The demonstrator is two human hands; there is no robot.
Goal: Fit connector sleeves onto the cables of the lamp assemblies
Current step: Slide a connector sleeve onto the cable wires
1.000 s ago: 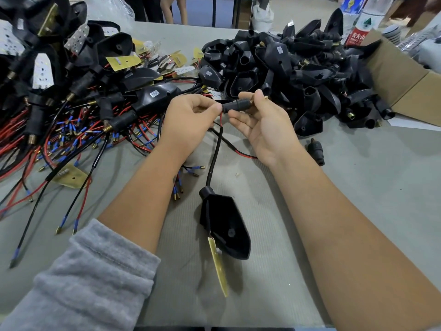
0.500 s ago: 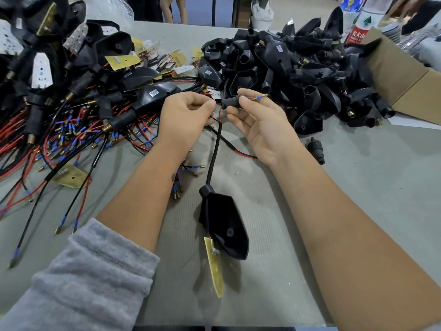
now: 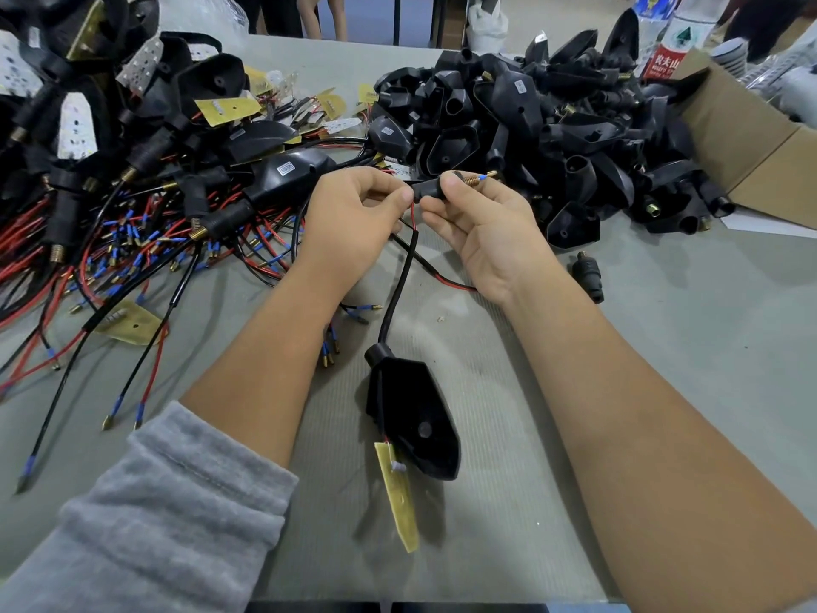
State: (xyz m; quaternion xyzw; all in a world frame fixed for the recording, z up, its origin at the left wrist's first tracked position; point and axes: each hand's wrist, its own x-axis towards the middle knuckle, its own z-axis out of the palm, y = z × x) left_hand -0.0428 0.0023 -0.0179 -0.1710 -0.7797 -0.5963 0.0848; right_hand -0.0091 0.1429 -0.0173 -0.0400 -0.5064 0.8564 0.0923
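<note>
Right hand [image 3: 486, 232] pinches black connector sleeve [image 3: 428, 188]; left hand [image 3: 353, 219] pinches cable [image 3: 400, 285] just beside it.

2 bare forearms reach in from below. The left arm [image 3: 247, 391] wears a soft grey fleece sleeve [image 3: 146, 524], pushed up short of the elbow with a stitched cuff; the right arm [image 3: 654, 435] is unsleeved.

A single wide-angle head camera looks forward and down from the person's own eye level, close over the grey counter [image 3: 663, 347]. Both forearms reach in from the bottom edge, and the far side of the room shows along the top.
</note>
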